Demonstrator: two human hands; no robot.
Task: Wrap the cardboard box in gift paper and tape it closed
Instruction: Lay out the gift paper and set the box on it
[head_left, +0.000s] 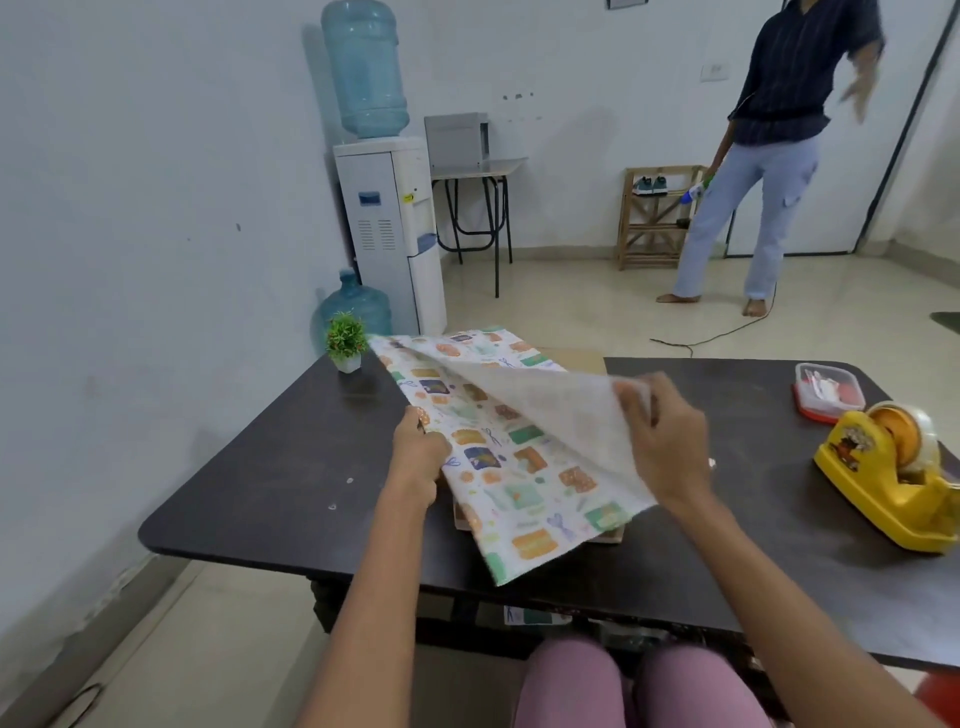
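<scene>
A sheet of patterned gift paper (498, 457) lies folded over the middle of the dark table (270, 467). My left hand (418, 457) grips its left edge. My right hand (660, 441) pinches the upper layer and lifts it, showing the white underside. The cardboard box (582, 356) is mostly hidden under the paper; a tan strip shows at the far side and another at the near edge. A yellow tape dispenser (893, 478) with a roll of tape stands at the right.
A small potted plant (345, 340) stands at the table's far left corner. A red-lidded plastic container (828, 389) sits at the far right. Beyond the table are a water dispenser (389, 228) and a standing person (769, 156), with a cable on the floor.
</scene>
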